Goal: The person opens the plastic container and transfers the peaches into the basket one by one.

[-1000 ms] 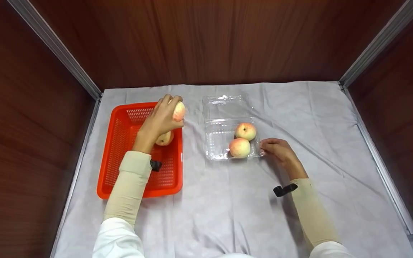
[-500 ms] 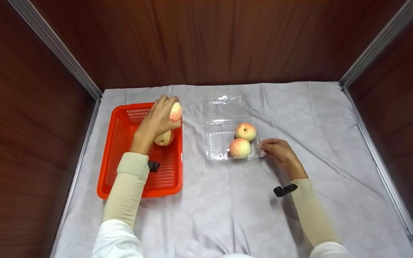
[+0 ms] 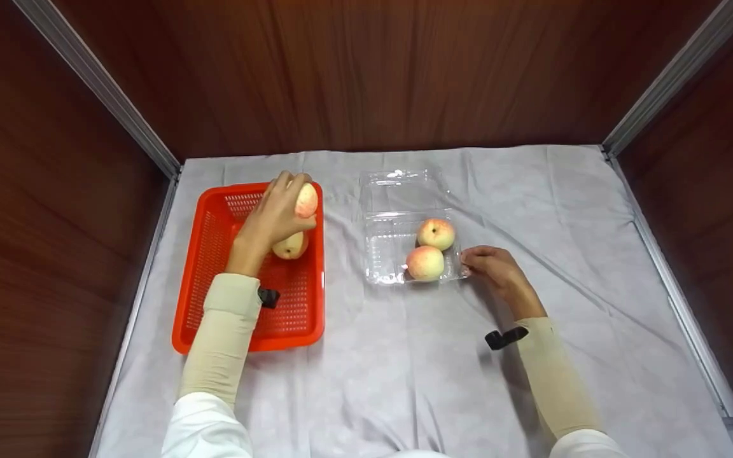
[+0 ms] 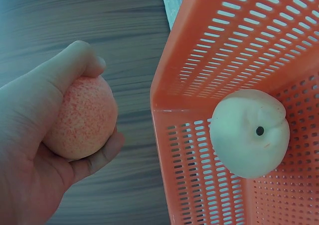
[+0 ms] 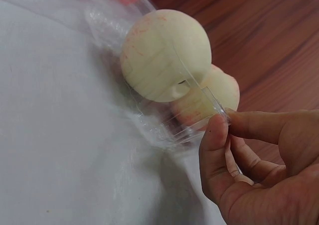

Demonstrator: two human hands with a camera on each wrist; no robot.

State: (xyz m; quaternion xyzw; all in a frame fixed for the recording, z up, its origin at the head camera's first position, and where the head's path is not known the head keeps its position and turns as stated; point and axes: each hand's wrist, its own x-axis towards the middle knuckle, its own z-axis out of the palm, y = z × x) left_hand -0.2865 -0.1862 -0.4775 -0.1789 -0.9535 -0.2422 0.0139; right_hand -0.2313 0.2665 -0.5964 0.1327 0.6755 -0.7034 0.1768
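My left hand (image 3: 275, 215) grips a pinkish peach (image 3: 306, 201) above the far right part of the red basket (image 3: 185, 305). In the left wrist view, fingers and thumb curl round that peach (image 4: 87, 118). A paler peach (image 3: 290, 247) lies in the basket below, partly covered by the hand in the head view. My right hand (image 3: 495, 267) pinches the right rim of a clear plastic clamshell box (image 3: 382, 257); thumb and forefinger meet on its edge in the right wrist view. Two peaches, a rear one (image 3: 436, 234) and a front one (image 3: 425, 263), sit in the box's right half.
The box's clear lid (image 3: 398, 191) lies folded back behind it. Brown wood-grain panels (image 3: 366, 76) enclose the back and both sides. A wrinkled pale grey cloth (image 3: 366, 375) covers the table, with a strip of it between basket and box.
My left hand, with the peach, has shifted left and slightly down, from the basket's right rim to inside its outline. My right hand and the box have stayed put.
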